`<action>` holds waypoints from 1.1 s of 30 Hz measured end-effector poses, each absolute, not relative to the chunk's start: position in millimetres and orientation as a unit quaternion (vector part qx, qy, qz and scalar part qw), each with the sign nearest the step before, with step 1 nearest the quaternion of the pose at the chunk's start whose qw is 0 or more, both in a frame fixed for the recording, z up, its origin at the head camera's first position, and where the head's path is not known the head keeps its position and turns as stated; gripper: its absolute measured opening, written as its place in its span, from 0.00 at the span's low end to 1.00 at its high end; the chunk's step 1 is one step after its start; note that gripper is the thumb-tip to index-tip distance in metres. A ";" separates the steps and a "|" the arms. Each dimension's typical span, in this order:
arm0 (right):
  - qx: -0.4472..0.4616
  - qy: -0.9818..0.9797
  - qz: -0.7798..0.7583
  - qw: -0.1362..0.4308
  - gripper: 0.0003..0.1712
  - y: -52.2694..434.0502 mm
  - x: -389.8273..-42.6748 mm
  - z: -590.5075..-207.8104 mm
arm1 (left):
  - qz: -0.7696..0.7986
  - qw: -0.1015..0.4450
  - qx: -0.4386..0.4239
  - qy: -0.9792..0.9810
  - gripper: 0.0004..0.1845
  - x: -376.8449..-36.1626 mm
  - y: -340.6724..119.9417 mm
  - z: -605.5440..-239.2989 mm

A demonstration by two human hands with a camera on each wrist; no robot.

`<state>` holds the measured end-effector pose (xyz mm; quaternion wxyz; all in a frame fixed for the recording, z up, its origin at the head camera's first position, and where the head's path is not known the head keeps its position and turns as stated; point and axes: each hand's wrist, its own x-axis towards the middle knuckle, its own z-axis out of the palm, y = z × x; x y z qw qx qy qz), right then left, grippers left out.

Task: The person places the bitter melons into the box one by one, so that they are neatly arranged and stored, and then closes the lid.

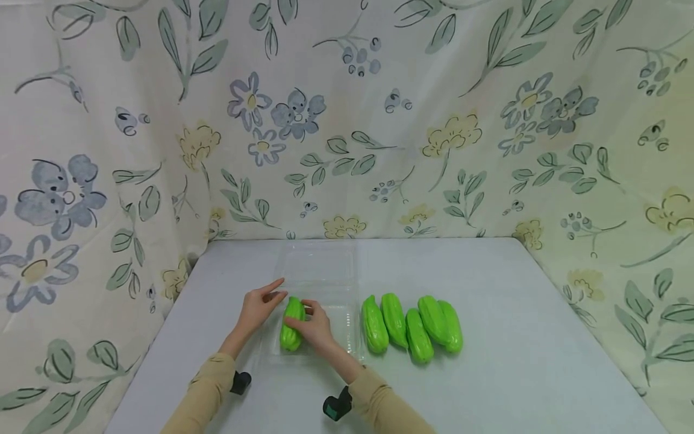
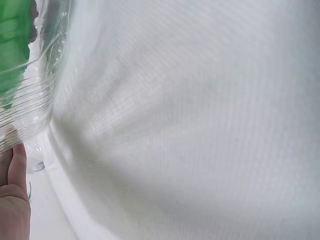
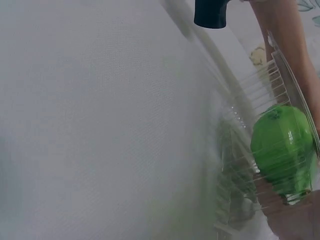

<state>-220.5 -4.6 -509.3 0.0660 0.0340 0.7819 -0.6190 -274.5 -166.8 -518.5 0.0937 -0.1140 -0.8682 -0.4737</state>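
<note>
At the clear box [image 1: 343,334], the right hand [image 1: 317,328] gripped a green vegetable [image 1: 291,343] inside the left part. The left hand [image 1: 259,307], fingers nearly straight, was at the box's left side. The see-through lid [image 1: 318,266] lay open behind. Just right of the box, five more green vegetables [image 1: 374,325] lay side by side on the white table [image 1: 542,337]. Behind hung flowery cloth [image 1: 347,90].

A wide stretch of table [image 1: 542,325] lay free to the right, past five green vegetables [image 1: 419,339], and a narrower strip ran along the left edge. Those vegetables sat close together just beside the clear box [image 1: 345,330], obstructing a low approach from the right. Inside, the right part offered room beyond the right hand [image 1: 315,325]; one green vegetable [image 1: 290,342] and the left hand [image 1: 258,308] crowded the left. A floral cloth [image 1: 358,175] bounded the far side.
</note>
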 end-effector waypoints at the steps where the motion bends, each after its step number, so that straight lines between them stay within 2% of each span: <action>1: 0.035 0.784 -0.616 0.066 0.36 -6.0 -220.4 -509.3 | -0.473 0.094 -0.115 -0.868 0.24 -275.0 -167.0 -518.7; 8: 0.029 0.802 -0.594 0.053 0.37 -14.3 -221.5 -511.7 | -0.475 0.098 -0.119 -0.866 0.25 -277.4 -166.6 -522.2; 19: -0.027 0.805 -0.590 0.056 0.39 -14.7 -219.1 -509.5 | -0.474 0.113 -0.122 -0.865 0.23 -276.9 -165.6 -522.5; 29: -0.084 0.749 -0.640 0.150 0.37 0.8 -221.1 -505.0 | -0.472 0.098 -0.117 -0.868 0.22 -277.0 -167.6 -521.4; 33: -0.105 0.745 -0.637 0.166 0.38 6.3 -222.2 -507.7 | -0.470 0.098 -0.117 -0.869 0.22 -277.3 -167.6 -521.4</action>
